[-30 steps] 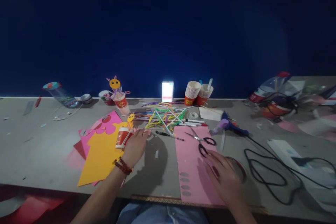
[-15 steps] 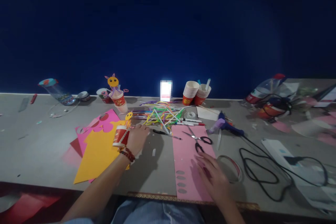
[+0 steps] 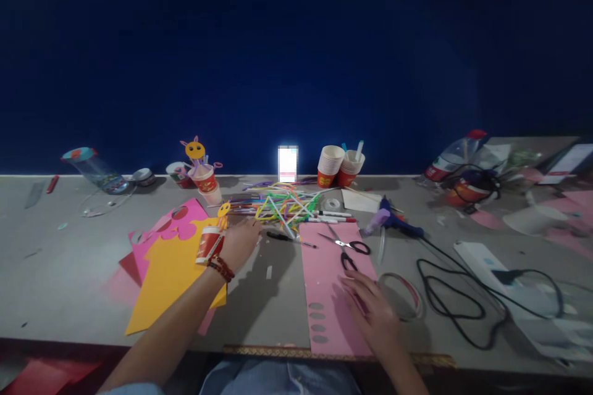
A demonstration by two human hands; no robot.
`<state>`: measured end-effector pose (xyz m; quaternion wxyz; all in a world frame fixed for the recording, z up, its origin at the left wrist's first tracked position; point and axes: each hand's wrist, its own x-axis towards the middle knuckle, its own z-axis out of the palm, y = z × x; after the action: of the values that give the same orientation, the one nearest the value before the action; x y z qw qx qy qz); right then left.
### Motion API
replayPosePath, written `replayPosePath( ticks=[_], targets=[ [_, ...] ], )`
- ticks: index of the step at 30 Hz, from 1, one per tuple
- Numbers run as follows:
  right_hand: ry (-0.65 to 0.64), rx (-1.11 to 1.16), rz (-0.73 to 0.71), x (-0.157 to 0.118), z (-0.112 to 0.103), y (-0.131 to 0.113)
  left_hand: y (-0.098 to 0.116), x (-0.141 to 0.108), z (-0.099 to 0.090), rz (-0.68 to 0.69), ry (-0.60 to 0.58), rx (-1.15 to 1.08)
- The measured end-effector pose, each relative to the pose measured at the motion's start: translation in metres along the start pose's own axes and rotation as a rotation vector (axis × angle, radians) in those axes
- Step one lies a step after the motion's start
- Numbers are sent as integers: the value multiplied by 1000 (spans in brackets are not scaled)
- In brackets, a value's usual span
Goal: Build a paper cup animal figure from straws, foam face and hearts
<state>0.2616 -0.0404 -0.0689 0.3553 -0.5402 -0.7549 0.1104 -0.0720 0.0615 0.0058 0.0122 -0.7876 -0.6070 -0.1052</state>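
My left hand [image 3: 239, 245] reaches to the near left edge of the pile of coloured pipe cleaners [image 3: 287, 207]. Its fingertips are small and blurred, so any grip is unclear. A red paper cup [image 3: 209, 244] lies beside its wrist, over a yellow foam sheet [image 3: 171, 278], with a small yellow figure [image 3: 223, 210] above it. My right hand [image 3: 368, 308] is over the pink sheet [image 3: 324, 284], fingers spread and nothing between them. Black-handled scissors [image 3: 343, 244] lie on that sheet just beyond the right fingertips.
Stacked cups [image 3: 330, 163] and a lit phone [image 3: 288, 164] stand at the back. To the right are a blue glue gun [image 3: 401, 222], a tape roll [image 3: 407, 299], a looped black cable [image 3: 451, 302], a power strip [image 3: 486, 271] and a bottle [image 3: 456, 157].
The whole view has shifted slightly, with objects appearing a little further left. Both hands stay in nearly the same places over the table.
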Motion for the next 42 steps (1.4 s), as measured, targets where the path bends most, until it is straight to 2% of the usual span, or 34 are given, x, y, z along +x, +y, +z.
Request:
replayPosePath(
  ticks=[3,6,7,8,9,11,12,15,17,19,22,23,25,27,29,31,34,36,37,42],
  targets=[
    [9,111,61,8,-3,-12,10,-3,-10,54,120,-120],
    [-1,379,209,21,-3,-40,31,-17,-22,130,277,-264],
    [-37,519,277,25,-1,-50,39,-24,-25,223,404,-428],
    [-102,687,352,29,2,-61,48,-32,-28,342,483,-564],
    [-186,874,438,32,6,-71,55,-41,-30,477,508,-638],
    [-224,1148,590,38,15,-87,67,-56,-29,724,493,-610],
    [-184,1201,648,40,18,-92,71,-63,-27,787,460,-586],
    [-98,1201,723,46,24,-99,72,-80,-18,800,327,-641],
    [-104,1167,735,49,23,-100,69,-88,-12,779,248,-713],
    [-115,1104,706,50,20,-102,66,-94,-8,659,184,-815],
    [-112,973,587,51,18,-107,69,-95,-5,260,101,-1054],
    [-95,929,542,52,17,-109,72,-94,-4,138,44,-1115],
    [-36,853,447,54,16,-113,80,-90,0,-6,-121,-1168],
    [3,805,374,56,15,-113,87,-88,4,-73,-261,-1195],
    [-11,799,353,58,12,-111,91,-88,6,-110,-301,-1237],
    [-58,821,382,60,9,-106,91,-88,4,-125,-326,-1264],
    [-140,891,447,62,6,-98,86,-88,-2,-106,-424,-1257],
    [-183,945,479,63,6,-94,82,-86,-5,-91,-430,-1262],
    [-190,969,496,63,6,-93,80,-85,-6,-105,-397,-1276],
    [-182,988,554,61,7,-88,70,-78,-3,-307,-106,-1335]
  ],
)
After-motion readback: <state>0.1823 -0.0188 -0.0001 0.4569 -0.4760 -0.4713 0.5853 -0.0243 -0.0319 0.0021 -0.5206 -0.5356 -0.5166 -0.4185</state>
